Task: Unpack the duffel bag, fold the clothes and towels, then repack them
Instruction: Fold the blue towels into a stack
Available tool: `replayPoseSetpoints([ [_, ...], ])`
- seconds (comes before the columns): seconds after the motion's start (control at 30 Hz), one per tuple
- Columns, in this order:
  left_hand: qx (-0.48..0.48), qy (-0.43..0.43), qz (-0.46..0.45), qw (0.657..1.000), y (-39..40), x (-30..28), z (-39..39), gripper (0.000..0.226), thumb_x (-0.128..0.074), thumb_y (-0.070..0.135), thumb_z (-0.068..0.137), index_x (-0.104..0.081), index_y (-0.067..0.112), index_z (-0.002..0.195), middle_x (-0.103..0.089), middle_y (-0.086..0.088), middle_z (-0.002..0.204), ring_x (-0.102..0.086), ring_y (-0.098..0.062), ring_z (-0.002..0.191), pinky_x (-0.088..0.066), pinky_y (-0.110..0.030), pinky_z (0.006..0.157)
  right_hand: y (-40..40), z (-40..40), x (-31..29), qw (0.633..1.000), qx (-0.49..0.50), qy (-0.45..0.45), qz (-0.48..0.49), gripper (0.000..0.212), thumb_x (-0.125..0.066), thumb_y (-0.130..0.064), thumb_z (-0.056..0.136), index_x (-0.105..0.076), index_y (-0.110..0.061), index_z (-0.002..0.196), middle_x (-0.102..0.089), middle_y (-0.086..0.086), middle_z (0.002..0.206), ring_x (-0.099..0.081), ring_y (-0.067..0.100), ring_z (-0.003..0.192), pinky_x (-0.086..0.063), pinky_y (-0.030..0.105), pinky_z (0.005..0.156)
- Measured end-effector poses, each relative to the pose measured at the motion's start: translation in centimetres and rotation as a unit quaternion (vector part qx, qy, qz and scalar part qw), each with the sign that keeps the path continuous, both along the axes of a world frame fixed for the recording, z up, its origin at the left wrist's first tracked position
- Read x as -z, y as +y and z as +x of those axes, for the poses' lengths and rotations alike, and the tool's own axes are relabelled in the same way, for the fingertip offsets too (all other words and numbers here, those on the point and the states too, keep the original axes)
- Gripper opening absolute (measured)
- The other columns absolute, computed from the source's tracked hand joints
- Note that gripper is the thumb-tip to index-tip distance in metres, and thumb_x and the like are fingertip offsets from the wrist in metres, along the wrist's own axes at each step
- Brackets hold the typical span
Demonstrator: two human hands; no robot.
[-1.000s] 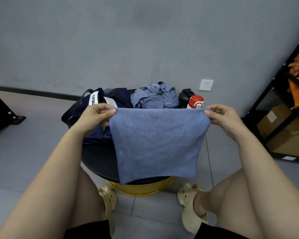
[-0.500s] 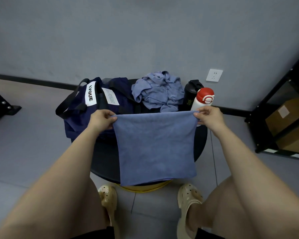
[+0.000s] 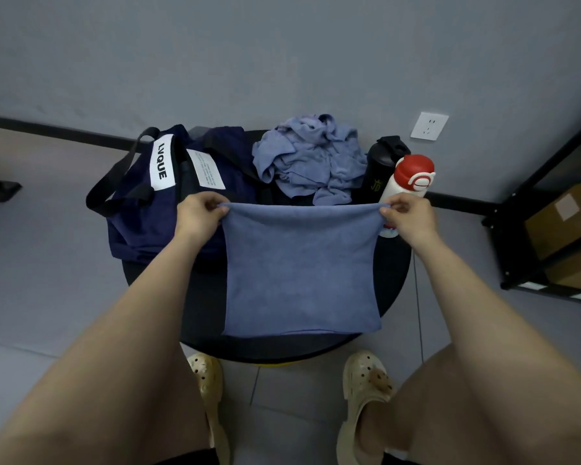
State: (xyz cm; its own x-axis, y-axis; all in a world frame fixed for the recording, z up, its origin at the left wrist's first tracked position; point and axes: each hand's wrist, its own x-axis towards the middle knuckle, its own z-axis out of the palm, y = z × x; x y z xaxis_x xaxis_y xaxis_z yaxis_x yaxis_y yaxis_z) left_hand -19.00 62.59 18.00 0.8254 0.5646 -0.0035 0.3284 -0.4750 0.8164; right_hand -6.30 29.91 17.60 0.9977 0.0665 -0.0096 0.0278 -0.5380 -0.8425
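Blue towel (image 3: 301,270), frame centre: we pinch its top corners, left hand (image 3: 198,214) and right hand (image 3: 408,218), cloth hanging below.

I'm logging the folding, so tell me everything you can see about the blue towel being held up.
The blue towel looks like soft terry, plain and roughly square. Its top edge is stretched taut, the left hand pinching one corner and the right hand the other. It lies smooth over the black round table, its bottom edge near the table's front rim.
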Motion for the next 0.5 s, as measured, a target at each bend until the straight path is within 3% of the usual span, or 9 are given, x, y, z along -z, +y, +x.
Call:
replayPoseSetpoints([
  [0.13, 0.041, 0.040, 0.053, 0.997, -0.3, 0.2, -0.9, 0.012, -0.058, 0.004, 0.088, -0.068, 0.012, 0.089, -0.064, -0.006, 0.086, -0.059, -0.018, 0.083, -0.050, -0.030, 0.078, -1.0, -0.6, 0.3, 0.998, -0.048, 0.026, -0.030, 0.010, -0.066, -0.002, 0.085, -0.064, -0.011, 0.088, -0.063, 0.012, 0.085, -0.062, 0.027, 0.082, -0.054, 0.040, 0.084],
  [0.23, 0.095, 0.083, 0.086, 0.988, -0.4, 0.3, -2.0, 0.014, -0.057, 0.001, 0.088, -0.065, 0.012, 0.086, -0.063, -0.006, 0.087, -0.057, -0.017, 0.083, -0.042, -0.025, 0.073, -1.8, -1.4, 0.2, 0.992, -0.098, 0.046, -0.069, 0.011, -0.066, 0.000, 0.085, -0.063, -0.010, 0.086, -0.063, 0.013, 0.085, -0.060, 0.025, 0.081, -0.052, 0.032, 0.076],
  [0.5, 0.252, 0.178, 0.132, 0.942, 0.2, 1.0, -4.8, 0.012, -0.063, 0.000, 0.085, -0.066, 0.012, 0.088, -0.066, -0.004, 0.091, -0.060, -0.016, 0.086, -0.042, -0.022, 0.075, -4.2, -3.6, 0.6, 0.934, -0.270, 0.131, -0.194, 0.015, -0.069, -0.002, 0.082, -0.065, -0.017, 0.080, -0.067, 0.004, 0.083, -0.062, 0.017, 0.080, -0.049, 0.027, 0.079],
])
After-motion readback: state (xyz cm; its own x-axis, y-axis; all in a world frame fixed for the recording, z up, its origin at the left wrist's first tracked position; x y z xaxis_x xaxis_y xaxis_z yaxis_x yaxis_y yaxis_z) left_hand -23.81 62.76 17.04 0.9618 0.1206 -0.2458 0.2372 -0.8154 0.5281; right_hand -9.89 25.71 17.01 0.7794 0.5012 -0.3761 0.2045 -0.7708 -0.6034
